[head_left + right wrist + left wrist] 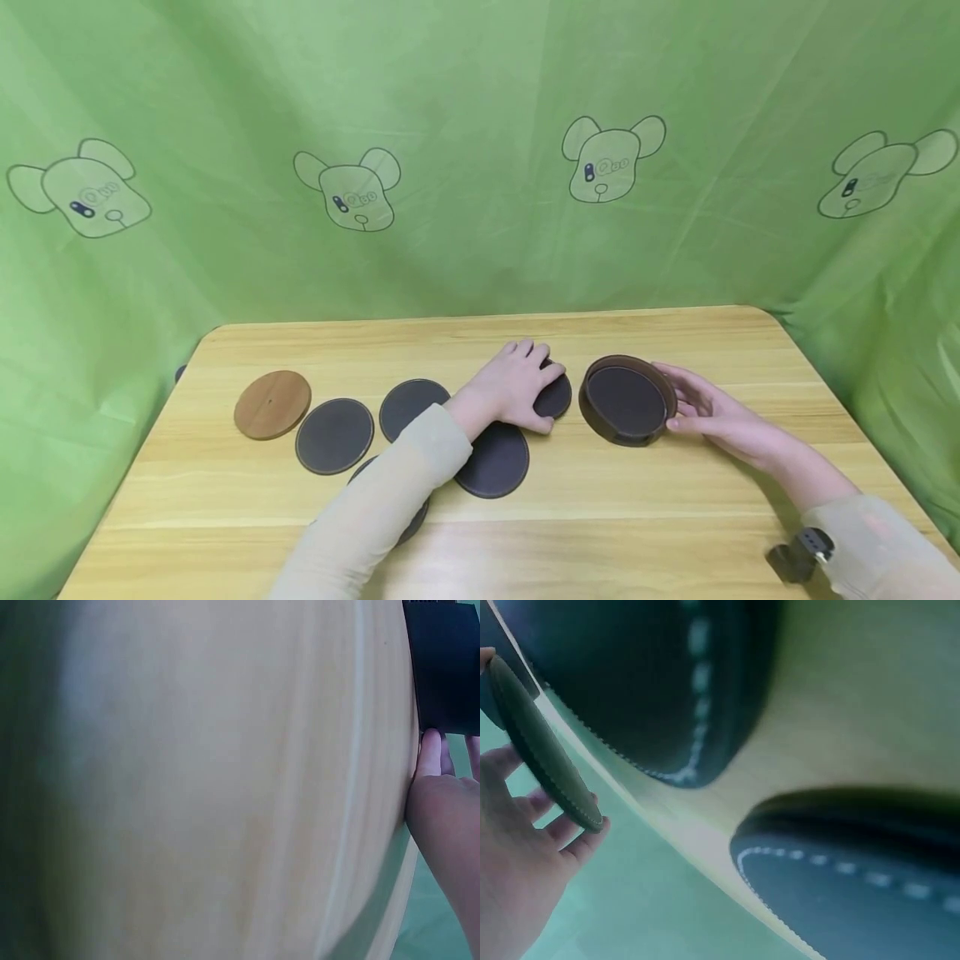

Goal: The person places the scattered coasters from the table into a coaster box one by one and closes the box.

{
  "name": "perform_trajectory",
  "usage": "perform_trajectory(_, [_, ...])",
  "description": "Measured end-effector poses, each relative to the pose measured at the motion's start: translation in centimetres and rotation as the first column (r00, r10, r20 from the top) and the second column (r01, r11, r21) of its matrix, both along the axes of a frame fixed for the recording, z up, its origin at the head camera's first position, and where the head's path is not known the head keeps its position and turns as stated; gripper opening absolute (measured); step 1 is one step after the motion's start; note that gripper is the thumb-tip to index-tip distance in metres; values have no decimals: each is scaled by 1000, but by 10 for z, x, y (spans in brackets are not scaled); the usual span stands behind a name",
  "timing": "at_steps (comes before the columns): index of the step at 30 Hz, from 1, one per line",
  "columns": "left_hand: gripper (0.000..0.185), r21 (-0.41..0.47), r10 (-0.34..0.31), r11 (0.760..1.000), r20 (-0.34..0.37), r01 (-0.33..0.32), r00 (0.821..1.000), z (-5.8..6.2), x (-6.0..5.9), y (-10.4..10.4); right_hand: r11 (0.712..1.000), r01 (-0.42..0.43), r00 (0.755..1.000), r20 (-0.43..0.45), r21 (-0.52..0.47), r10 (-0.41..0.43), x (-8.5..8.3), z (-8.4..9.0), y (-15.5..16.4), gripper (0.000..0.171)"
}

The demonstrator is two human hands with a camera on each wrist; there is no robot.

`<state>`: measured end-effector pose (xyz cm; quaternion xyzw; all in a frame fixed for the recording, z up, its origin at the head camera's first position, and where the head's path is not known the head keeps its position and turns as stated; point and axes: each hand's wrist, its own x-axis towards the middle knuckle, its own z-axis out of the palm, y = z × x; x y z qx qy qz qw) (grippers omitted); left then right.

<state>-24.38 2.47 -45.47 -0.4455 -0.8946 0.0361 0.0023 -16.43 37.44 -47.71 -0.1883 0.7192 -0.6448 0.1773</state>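
My left hand (517,387) grips a round black coaster (553,400) by its edges. In the left wrist view that coaster (544,746) is tilted off the table, thumb and fingertips along its stitched rim. My right hand (708,408) holds the right side of a round dark-brown coaster holder (588,417), thumb at the near side and fingers at the far side. A black disc (626,400) lies inside the holder. Only the holder's dark outer wall (450,667) shows in the right wrist view, with fingers against its lower edge.
Several black stitched coasters lie on the wooden table (600,517): one at the left (335,436), one behind the left forearm (408,404), one below the left hand (491,462), another partly under the sleeve. A brown disc (272,405) lies far left. Green cloth (480,250) hangs behind.
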Motion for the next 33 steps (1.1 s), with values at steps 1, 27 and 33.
perform_trajectory(1, [82,8,0,1000,-3,0,1000,1,0,0,1000,0,1000,-1,0,0,0,0,0,78])
perform_trajectory(27, [77,110,-52,992,-136,67,989,29,1,18,999,10,1000,8,43,-10,0,0,2,79])
perform_trajectory(33, [80,84,-68,993,-161,82,985,32,5,35,998,13,1000,21,65,-15,0,1,3,80])
